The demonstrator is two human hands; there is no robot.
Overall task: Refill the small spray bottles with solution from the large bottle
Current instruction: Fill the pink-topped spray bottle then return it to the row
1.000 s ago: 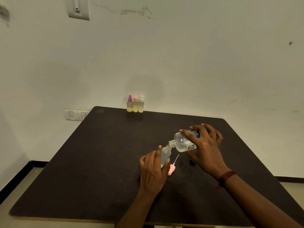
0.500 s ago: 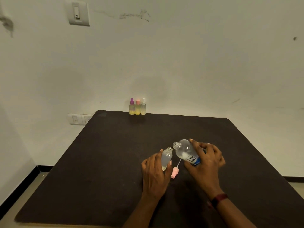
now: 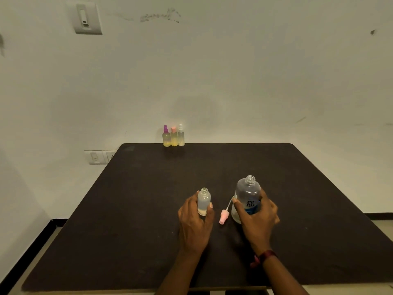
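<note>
Left hand (image 3: 194, 222): lower centre of frame, fingers and thumb curled round the small spray bottle (image 3: 204, 201), gripping its lower half.
Small spray bottle: upright, neck open with no cap, a shallow layer of pale liquid at the bottom.
Right hand (image 3: 258, 218): just right of centre, fingers wrapped round the large bottle (image 3: 248, 194) at its blue label; dark red wristband (image 3: 266, 255) on the wrist.
Large bottle: upright, threaded neck open, clear body, standing well apart from the small one.
Pink spray cap (image 3: 224, 217): lying on the table (image 3: 148, 209) between the two hands, its thin tube pointing toward the large bottle.
Three capped bottles (image 3: 173, 136): in a row at the table's far edge, upper centre, yellowish liquid inside.
Wall: switch plate (image 3: 86, 18) upper left, socket (image 3: 100, 156) at mid-left.
</note>
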